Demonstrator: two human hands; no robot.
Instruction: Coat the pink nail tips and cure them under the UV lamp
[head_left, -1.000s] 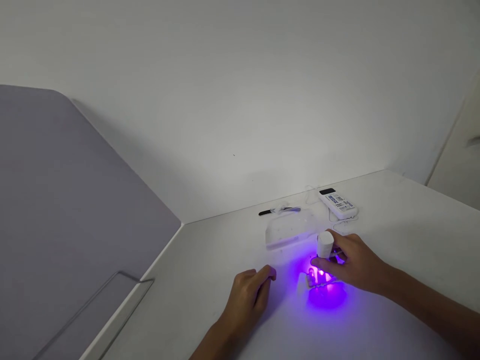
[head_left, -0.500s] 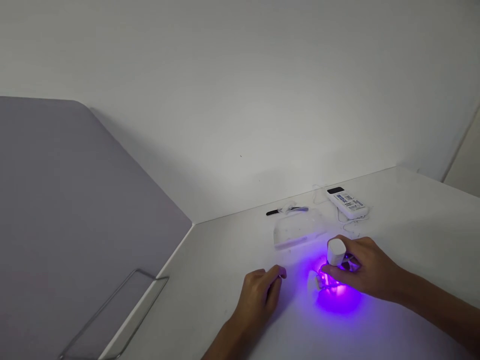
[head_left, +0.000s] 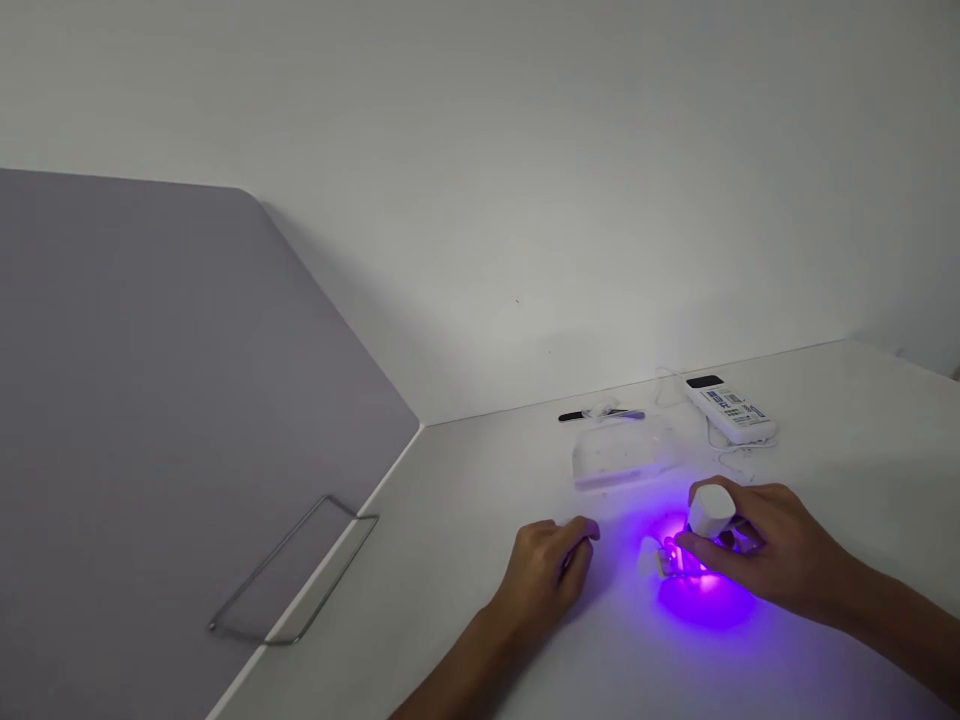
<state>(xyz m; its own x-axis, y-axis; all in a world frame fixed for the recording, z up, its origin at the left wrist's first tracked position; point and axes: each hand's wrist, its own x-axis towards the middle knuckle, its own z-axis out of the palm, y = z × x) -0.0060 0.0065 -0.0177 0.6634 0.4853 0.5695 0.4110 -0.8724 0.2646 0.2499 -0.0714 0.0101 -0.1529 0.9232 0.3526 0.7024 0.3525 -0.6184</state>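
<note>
My right hand (head_left: 780, 545) grips a small white UV lamp (head_left: 712, 507) with a rounded square top, its violet light pointing down at the table. In that glow, beneath the lamp, lies a small object (head_left: 664, 563) with a pale end and thin wire-like edges; glare and my fingers hide most of it. To the left, apart from the lit spot, my left hand (head_left: 547, 570) rests on the table with its fingers curled in, and nothing shows in it. Beyond the hands lies a clear plastic tray (head_left: 619, 460).
Behind the tray lies a dark thin stick (head_left: 574, 416) with something white across it. A white labelled device (head_left: 731, 408) with a black end and a white cord (head_left: 716, 440) lies near the wall. A grey panel (head_left: 187, 400) and a metal wire frame (head_left: 330, 580) stand left.
The whole view has shifted, so the table things and both hands appear farther right. My right hand still holds the lamp over the lit object, and my left hand stays curled.
</note>
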